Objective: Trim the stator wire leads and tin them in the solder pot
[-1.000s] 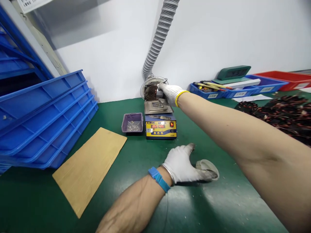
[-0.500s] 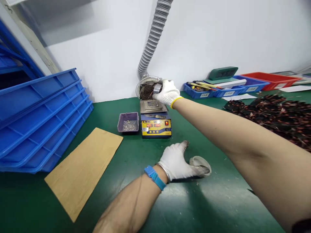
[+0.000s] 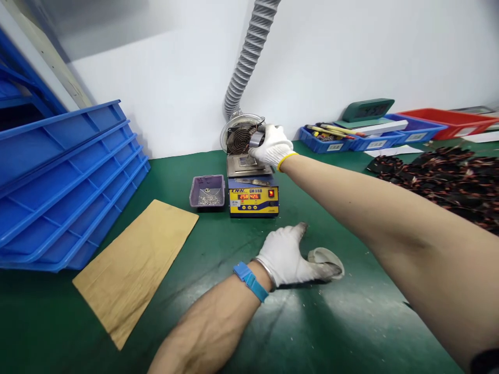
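My right hand, in a white knit glove with a yellow cuff, is closed around a silver cylindrical part with thin dark wires. It holds this part tilted just above the metal top of a solder pot with a yellow front and lit red digits. My left hand, gloved in white with dark-stained fingertips, lies low over the table with its fingers spread. Its thumb reaches across a small pale round cup and appears to touch it. A flat metal scraper-like strip rests on the pot's front ledge.
A purple bin with silvery bits stands left of the pot. Cardboard and stacked blue trays are further left. Behind the pot hangs a grey duct hose. Dark wired parts, a blue pen tray and a clock are right.
The view has shifted slightly. My right hand still holds the silver part over the pot, its tilt a little different. The pot's digits read differently. My left hand stays by the cup.
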`<action>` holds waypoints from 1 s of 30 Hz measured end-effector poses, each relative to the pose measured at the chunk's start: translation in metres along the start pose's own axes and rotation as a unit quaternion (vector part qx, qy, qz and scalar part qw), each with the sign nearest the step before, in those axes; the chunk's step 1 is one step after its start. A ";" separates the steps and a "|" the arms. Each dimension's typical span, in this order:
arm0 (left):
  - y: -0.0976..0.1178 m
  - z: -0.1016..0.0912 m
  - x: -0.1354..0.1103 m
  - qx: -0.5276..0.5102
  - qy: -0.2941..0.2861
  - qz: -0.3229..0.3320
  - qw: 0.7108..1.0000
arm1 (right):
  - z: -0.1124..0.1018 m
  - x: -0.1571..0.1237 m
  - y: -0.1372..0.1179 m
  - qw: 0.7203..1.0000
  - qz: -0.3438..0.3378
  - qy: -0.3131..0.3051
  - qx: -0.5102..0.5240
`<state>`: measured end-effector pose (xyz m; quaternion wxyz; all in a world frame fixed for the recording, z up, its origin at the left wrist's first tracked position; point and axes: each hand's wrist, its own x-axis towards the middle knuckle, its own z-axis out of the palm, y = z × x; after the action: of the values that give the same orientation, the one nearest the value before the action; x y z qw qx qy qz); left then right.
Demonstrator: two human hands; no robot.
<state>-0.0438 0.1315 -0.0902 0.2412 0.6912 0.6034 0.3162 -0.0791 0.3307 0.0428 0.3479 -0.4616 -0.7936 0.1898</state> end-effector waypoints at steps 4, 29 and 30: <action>0.002 -0.001 -0.001 0.000 -0.003 0.001 1.000 | -0.010 0.003 0.000 0.998 -0.053 0.017 -0.023; 0.006 0.000 0.004 -0.003 -0.007 -0.004 1.000 | -0.044 -0.024 -0.012 0.986 -0.141 -0.051 -0.079; 0.008 0.000 0.004 -0.009 0.006 -0.012 1.000 | -0.050 -0.030 -0.016 0.990 -0.124 -0.039 -0.052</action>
<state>-0.0379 0.1343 -0.0835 0.2475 0.6799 0.6102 0.3227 -0.0420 0.2963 0.0759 0.3128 -0.3694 -0.8665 0.1219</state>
